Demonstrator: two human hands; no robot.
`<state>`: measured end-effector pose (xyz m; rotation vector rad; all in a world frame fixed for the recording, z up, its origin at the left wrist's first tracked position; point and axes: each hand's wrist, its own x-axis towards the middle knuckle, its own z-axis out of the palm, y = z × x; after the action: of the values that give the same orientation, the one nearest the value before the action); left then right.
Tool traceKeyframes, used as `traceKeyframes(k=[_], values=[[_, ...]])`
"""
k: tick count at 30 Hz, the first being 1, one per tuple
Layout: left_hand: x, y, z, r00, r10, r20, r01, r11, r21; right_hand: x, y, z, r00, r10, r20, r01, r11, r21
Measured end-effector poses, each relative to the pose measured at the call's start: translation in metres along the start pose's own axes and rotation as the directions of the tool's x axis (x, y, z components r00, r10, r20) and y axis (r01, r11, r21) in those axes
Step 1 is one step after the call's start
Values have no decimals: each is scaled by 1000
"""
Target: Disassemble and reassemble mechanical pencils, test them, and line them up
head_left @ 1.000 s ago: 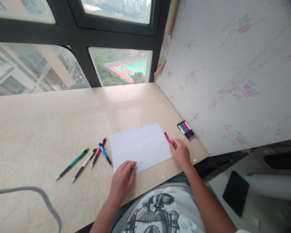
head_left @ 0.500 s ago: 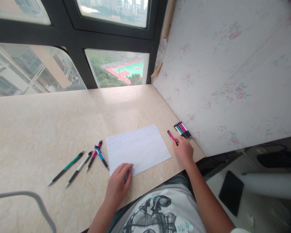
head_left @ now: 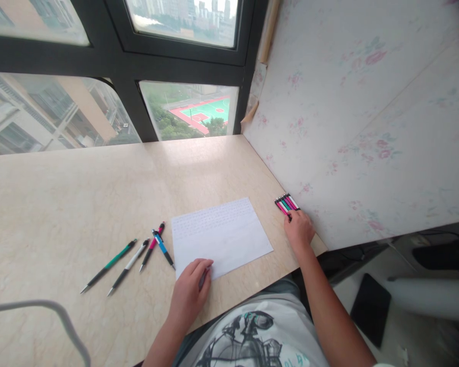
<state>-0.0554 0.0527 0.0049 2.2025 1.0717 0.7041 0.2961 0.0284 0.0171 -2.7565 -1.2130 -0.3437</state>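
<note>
A white sheet of paper (head_left: 222,234) with faint lines of writing lies on the beige marble counter (head_left: 80,204). My left hand (head_left: 189,293) rests on the sheet's near left corner, fingers curled and pressing the edge. My right hand (head_left: 300,229) is at the right, by the wall, its fingertips closed on the end of a pink pen (head_left: 281,207). That pen lies against a bunch of several pens (head_left: 287,201) set side by side at the foot of the wall.
Left of the sheet lie a green pen (head_left: 109,262), a white pen (head_left: 129,265), a red-pink pen (head_left: 152,247) and a blue pen (head_left: 163,248). A floral-papered wall (head_left: 348,127) closes the right side. Dark-framed windows (head_left: 183,61) stand behind. A grey cable (head_left: 42,308) curves at bottom left.
My right hand has carried the pink pen from the sheet's right edge further right, up against the bunch of pens at the wall. My left hand has stayed on the sheet.
</note>
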Motion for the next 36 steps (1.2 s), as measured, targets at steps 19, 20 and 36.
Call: traceKeyframes(k=[19,20,36], values=[[-4,16,-14,996,-84,-14,82,991,-107,-120,-95,-6,723,-687,-77,591,558,583],[-5,13,-18,992,-113,-50,109,991,-81,-123,-99,-6,712,-698,-76,597,545,589],[38,-24,-68,868,-411,-278,494,673,550,-121,-105,-2,722,-682,-117,571,493,656]])
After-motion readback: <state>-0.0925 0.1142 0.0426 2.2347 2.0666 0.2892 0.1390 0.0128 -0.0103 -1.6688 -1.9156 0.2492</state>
